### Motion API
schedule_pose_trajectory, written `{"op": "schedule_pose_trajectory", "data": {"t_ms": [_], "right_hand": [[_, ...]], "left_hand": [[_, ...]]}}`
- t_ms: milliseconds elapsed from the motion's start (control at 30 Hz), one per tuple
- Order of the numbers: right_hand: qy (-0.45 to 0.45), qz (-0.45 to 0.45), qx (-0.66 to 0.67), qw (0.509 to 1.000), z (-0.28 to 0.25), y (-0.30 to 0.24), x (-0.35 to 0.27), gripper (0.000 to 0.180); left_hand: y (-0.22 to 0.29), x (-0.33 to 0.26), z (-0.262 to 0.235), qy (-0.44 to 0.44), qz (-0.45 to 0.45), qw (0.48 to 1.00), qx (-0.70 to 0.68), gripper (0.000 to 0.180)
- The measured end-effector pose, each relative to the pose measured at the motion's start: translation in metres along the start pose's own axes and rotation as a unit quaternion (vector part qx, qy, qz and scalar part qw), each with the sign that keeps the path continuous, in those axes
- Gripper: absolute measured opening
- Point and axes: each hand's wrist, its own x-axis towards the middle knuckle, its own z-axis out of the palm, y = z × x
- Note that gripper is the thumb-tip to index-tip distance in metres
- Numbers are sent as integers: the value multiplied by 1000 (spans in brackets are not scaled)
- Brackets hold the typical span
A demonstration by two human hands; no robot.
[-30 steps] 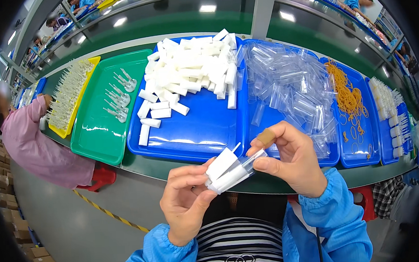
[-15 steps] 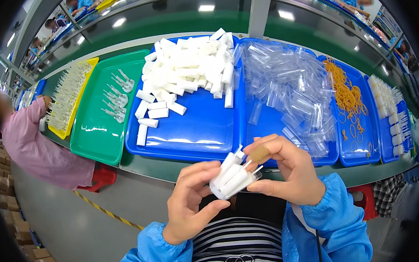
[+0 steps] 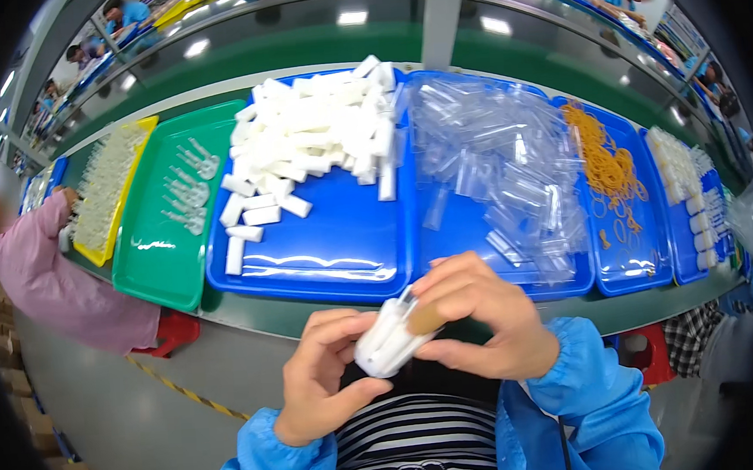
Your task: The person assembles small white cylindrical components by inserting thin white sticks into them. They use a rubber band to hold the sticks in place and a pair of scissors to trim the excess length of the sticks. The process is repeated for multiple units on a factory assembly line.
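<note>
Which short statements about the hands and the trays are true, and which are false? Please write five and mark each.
1. The left hand and right hand are both at one bundle of white pieces. True.
2. A brown wrap is on the left hand. False: the brown wrap is on the right hand.
3. The green tray stands right of the yellow tray. True.
4. The orange bands lie in the green tray. False: the orange bands lie in a blue tray.
5. The clear sleeves lie left of the white blocks. False: they lie right of the white blocks.
</note>
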Motion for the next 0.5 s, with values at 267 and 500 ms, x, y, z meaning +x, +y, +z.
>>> {"op": "schedule_pose_trajectory", "data": {"t_ms": [267, 500], "right_hand": [[-3, -55, -50, 997, 10, -2, 2, 23], [-8, 65, -509, 858, -75, -10, -4, 29]], "left_hand": [[-6, 7, -9, -39, 12, 999, 10, 40], [-1, 7, -2, 45, -12, 997, 57, 38]]}}
